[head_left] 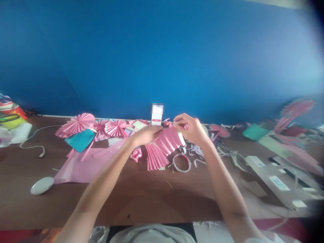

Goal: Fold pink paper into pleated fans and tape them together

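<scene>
A strip of pink pleated paper [169, 141] is held up between my two hands above the table. My left hand [149, 134] is closed on its left end. At the upper right end, my right hand [190, 128] pinches the folds with bent fingers. Just below hangs another fan-shaped pleated section [155, 158]; whether it is joined to the strip I cannot tell. A crumpled pink paper piece [136, 154] lies left of it. On the right, a roll of tape [181, 163] rests flat on the table.
Finished-looking pink paper fans [116, 128] lie at the back left, near a teal paper piece [80, 140] and a large pink sheet [81, 167]. A white mouse [42, 185] is at the left. A lit phone [157, 116] stands by the blue wall. A white power strip [278, 182] lies right.
</scene>
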Demonstrator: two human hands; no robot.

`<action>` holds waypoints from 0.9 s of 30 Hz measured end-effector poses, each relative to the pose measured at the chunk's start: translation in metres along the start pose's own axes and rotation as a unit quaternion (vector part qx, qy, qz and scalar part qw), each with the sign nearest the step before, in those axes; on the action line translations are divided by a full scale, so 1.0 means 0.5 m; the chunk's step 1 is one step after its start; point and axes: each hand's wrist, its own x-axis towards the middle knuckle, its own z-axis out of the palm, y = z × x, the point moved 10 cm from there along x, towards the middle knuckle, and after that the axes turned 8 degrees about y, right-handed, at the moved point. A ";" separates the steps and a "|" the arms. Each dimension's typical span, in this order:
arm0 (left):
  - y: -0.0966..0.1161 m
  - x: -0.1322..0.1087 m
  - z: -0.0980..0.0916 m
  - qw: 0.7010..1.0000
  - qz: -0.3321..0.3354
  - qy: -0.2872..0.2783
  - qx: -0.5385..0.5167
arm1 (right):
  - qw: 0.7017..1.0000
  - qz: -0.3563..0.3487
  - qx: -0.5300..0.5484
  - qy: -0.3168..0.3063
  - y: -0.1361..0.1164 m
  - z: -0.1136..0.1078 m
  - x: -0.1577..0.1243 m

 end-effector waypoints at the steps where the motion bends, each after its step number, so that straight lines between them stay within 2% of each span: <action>1: -0.001 0.000 0.000 1.000 -0.001 -0.001 -0.004 | 1.000 -0.003 -0.004 -0.002 0.001 -0.001 0.001; 6: -0.026 0.000 0.008 0.999 -0.039 -0.006 0.034 | 0.995 -0.061 -0.077 -0.024 0.000 0.018 0.000; 9: -0.040 -0.001 0.019 0.995 -0.058 -0.016 0.075 | 0.980 -0.130 -0.141 -0.048 -0.017 0.050 -0.009; 11: -0.034 0.000 0.024 0.995 -0.048 -0.013 0.085 | 0.969 -0.156 -0.176 -0.074 -0.025 0.076 -0.017; 14: -0.011 0.004 0.029 0.997 -0.015 0.002 0.077 | 0.964 -0.152 -0.190 -0.110 -0.028 0.103 -0.024; 18: 0.006 0.011 0.039 0.997 0.024 0.006 0.068 | 0.967 -0.138 -0.173 -0.125 -0.022 0.107 -0.024; 22: -0.004 0.015 0.037 0.996 0.048 0.021 0.072 | 0.970 -0.109 -0.168 -0.139 0.001 0.102 -0.022; 27: -0.021 0.014 0.047 0.998 0.033 -0.028 0.049 | 0.971 -0.089 -0.145 -0.170 0.014 0.097 -0.023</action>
